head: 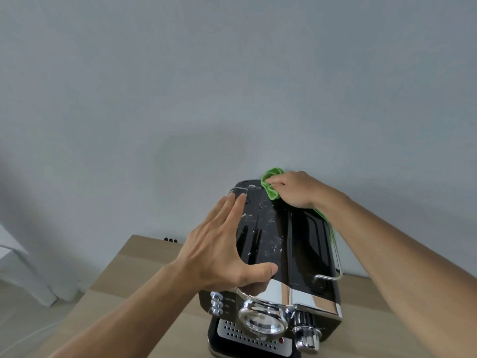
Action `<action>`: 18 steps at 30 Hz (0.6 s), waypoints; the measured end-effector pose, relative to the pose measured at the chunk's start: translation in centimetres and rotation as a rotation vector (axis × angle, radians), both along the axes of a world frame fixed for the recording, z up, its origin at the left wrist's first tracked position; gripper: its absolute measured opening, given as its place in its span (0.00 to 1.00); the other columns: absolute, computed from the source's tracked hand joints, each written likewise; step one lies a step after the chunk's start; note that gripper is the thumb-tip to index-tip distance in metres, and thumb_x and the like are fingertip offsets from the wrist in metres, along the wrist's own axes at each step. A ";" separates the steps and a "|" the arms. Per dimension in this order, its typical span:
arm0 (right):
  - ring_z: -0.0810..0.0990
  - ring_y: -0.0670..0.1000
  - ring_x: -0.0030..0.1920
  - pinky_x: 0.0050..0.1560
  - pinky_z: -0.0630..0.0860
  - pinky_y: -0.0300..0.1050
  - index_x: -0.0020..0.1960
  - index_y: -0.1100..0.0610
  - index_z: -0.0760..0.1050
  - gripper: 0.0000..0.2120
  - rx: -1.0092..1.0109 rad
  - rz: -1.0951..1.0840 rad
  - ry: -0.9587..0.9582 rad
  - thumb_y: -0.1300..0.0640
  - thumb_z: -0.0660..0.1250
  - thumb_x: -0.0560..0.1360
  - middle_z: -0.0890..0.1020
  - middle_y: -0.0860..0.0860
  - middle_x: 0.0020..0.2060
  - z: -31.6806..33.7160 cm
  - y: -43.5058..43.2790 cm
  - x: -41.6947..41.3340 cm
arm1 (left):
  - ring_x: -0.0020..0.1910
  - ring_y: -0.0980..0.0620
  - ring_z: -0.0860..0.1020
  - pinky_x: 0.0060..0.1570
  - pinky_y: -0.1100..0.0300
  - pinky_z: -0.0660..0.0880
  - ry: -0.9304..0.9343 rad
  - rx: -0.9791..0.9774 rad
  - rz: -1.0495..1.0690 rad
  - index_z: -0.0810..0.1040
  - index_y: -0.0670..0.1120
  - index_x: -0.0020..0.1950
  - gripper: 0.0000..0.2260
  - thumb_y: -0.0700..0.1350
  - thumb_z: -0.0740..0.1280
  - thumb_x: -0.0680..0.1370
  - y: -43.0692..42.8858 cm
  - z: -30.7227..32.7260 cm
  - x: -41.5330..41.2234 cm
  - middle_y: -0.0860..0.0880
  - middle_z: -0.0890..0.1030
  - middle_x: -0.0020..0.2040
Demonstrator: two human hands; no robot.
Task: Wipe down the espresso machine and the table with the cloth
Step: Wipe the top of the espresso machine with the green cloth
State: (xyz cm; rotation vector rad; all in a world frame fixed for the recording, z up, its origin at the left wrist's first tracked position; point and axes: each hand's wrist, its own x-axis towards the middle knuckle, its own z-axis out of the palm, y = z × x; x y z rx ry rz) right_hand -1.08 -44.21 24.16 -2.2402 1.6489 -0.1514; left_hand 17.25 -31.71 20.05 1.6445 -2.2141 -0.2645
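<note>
A black and chrome espresso machine stands on a light wooden table, its glossy top speckled with white crumbs or dust. My left hand lies flat on the left side of the top, fingers straight, thumb along the front edge. My right hand grips a bunched green cloth at the far back edge of the top, close to the wall. Part of the cloth trails under my right wrist along the machine's right side.
A grey wall rises directly behind the machine. A chrome rail runs round the right and front of the top. Knobs and a steam dial line the front. A white piece of furniture stands on the floor at left.
</note>
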 end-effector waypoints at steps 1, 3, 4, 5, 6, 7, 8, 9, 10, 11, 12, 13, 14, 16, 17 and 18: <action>0.62 0.55 0.73 0.71 0.58 0.49 0.71 0.46 0.67 0.19 0.007 0.031 0.000 0.53 0.51 0.82 0.64 0.52 0.74 0.0 -0.4 0.9 | 0.76 0.59 0.40 0.73 0.57 0.51 0.002 0.001 -0.001 0.37 0.53 0.77 0.56 0.77 0.58 0.59 0.0 0.0 0.0 0.56 0.39 0.78; 0.61 0.54 0.74 0.72 0.58 0.48 0.72 0.47 0.66 0.20 0.003 0.107 0.024 0.54 0.51 0.82 0.64 0.50 0.74 -0.2 -0.8 2.3 | 0.76 0.59 0.40 0.74 0.58 0.51 0.005 0.007 -0.001 0.37 0.52 0.77 0.57 0.77 0.58 0.59 0.1 0.1 0.0 0.56 0.39 0.78; 0.61 0.53 0.74 0.72 0.58 0.48 0.72 0.47 0.66 0.20 -0.002 0.141 0.036 0.55 0.51 0.82 0.65 0.49 0.74 -0.4 -0.9 2.7 | 0.76 0.59 0.40 0.74 0.58 0.50 0.005 0.009 0.001 0.37 0.52 0.77 0.57 0.77 0.58 0.59 0.2 0.1 0.0 0.56 0.39 0.78; 0.62 0.52 0.73 0.72 0.58 0.48 0.71 0.48 0.67 0.19 -0.014 0.163 0.043 0.55 0.52 0.82 0.66 0.48 0.73 -0.5 -0.8 2.9 | 0.76 0.59 0.40 0.74 0.58 0.50 0.004 0.007 0.003 0.37 0.52 0.77 0.57 0.77 0.57 0.59 0.2 0.1 0.0 0.56 0.39 0.78; 0.63 0.51 0.73 0.72 0.59 0.47 0.71 0.48 0.68 0.19 -0.034 0.170 0.043 0.55 0.53 0.81 0.67 0.47 0.73 -0.4 -0.7 2.8 | 0.76 0.59 0.40 0.74 0.58 0.51 0.001 0.005 0.005 0.37 0.52 0.77 0.57 0.77 0.57 0.58 0.2 0.2 0.0 0.55 0.39 0.78; 0.65 0.51 0.72 0.71 0.59 0.46 0.69 0.48 0.70 0.18 -0.057 0.161 0.033 0.55 0.55 0.81 0.69 0.46 0.71 -0.3 -0.5 2.5 | 0.76 0.59 0.40 0.74 0.58 0.51 -0.004 0.005 0.005 0.37 0.52 0.77 0.57 0.77 0.57 0.58 0.2 0.2 0.0 0.55 0.39 0.78; 0.66 0.50 0.71 0.70 0.60 0.45 0.67 0.48 0.73 0.17 -0.080 0.138 0.015 0.54 0.56 0.80 0.71 0.45 0.69 -0.3 -0.5 2.0 | 0.76 0.58 0.40 0.74 0.58 0.52 -0.008 0.003 0.004 0.37 0.52 0.77 0.57 0.78 0.57 0.58 0.2 0.1 0.0 0.55 0.39 0.78; 0.68 0.49 0.70 0.69 0.62 0.44 0.65 0.48 0.75 0.16 -0.102 0.113 -0.007 0.54 0.58 0.80 0.73 0.45 0.68 -0.2 -0.5 1.6 | 0.76 0.58 0.40 0.74 0.57 0.52 -0.008 -0.002 0.003 0.37 0.52 0.77 0.57 0.78 0.57 0.58 0.1 0.1 0.0 0.55 0.39 0.78; 0.69 0.49 0.69 0.68 0.63 0.43 0.64 0.48 0.76 0.15 -0.112 0.093 -0.025 0.54 0.60 0.79 0.75 0.44 0.66 -0.3 -0.6 1.3 | 0.76 0.58 0.40 0.74 0.57 0.52 -0.005 -0.007 0.001 0.37 0.52 0.77 0.57 0.77 0.58 0.59 0.1 0.1 0.0 0.55 0.39 0.78; 0.70 0.49 0.69 0.68 0.63 0.44 0.63 0.47 0.77 0.15 -0.111 0.086 -0.033 0.53 0.60 0.79 0.75 0.43 0.66 -0.3 -0.8 1.4 | 0.76 0.58 0.40 0.74 0.57 0.51 -0.002 -0.009 -0.002 0.37 0.52 0.77 0.57 0.77 0.59 0.59 0.1 0.0 0.0 0.55 0.39 0.78; 0.69 0.49 0.69 0.68 0.63 0.44 0.63 0.47 0.76 0.15 -0.101 0.094 -0.031 0.53 0.61 0.79 0.75 0.43 0.66 -0.3 -1.0 1.7 | 0.76 0.58 0.40 0.74 0.58 0.50 0.001 -0.010 -0.005 0.36 0.52 0.77 0.57 0.77 0.59 0.60 0.1 0.0 0.0 0.55 0.39 0.78; 0.68 0.49 0.70 0.69 0.62 0.45 0.64 0.46 0.75 0.15 -0.078 0.115 -0.027 0.54 0.61 0.79 0.73 0.44 0.68 -0.4 -1.3 2.2 | 0.76 0.59 0.39 0.74 0.58 0.50 0.003 -0.012 -0.006 0.36 0.52 0.77 0.56 0.77 0.60 0.60 0.0 -0.1 0.1 0.56 0.38 0.78; 0.67 0.49 0.71 0.70 0.60 0.45 0.65 0.45 0.75 0.16 -0.043 0.142 -0.029 0.54 0.61 0.79 0.72 0.44 0.69 -0.5 -1.7 2.7 | 0.75 0.59 0.39 0.74 0.59 0.50 0.005 -0.014 -0.006 0.35 0.53 0.77 0.56 0.76 0.60 0.60 0.0 -0.1 0.1 0.56 0.38 0.78; 0.64 0.48 0.73 0.72 0.56 0.44 0.65 0.45 0.74 0.16 0.039 0.209 -0.049 0.56 0.60 0.80 0.69 0.43 0.71 -0.3 -2.5 3.5 | 0.75 0.59 0.39 0.74 0.58 0.50 0.010 -0.021 -0.001 0.35 0.52 0.77 0.56 0.76 0.60 0.61 0.0 -0.1 0.2 0.56 0.37 0.77; 0.63 0.47 0.73 0.73 0.55 0.44 0.65 0.45 0.75 0.16 0.075 0.246 -0.061 0.57 0.60 0.80 0.69 0.42 0.71 -0.2 -2.7 3.7 | 0.75 0.59 0.39 0.74 0.58 0.51 0.013 -0.023 0.000 0.35 0.52 0.77 0.57 0.76 0.60 0.60 0.0 -0.1 0.2 0.56 0.37 0.77; 0.62 0.47 0.73 0.74 0.55 0.45 0.64 0.44 0.75 0.17 0.102 0.276 -0.073 0.59 0.60 0.80 0.69 0.42 0.71 0.0 -2.9 3.6 | 0.75 0.60 0.39 0.74 0.58 0.51 0.016 -0.021 0.000 0.35 0.52 0.77 0.57 0.76 0.60 0.60 0.0 -0.1 0.1 0.56 0.37 0.77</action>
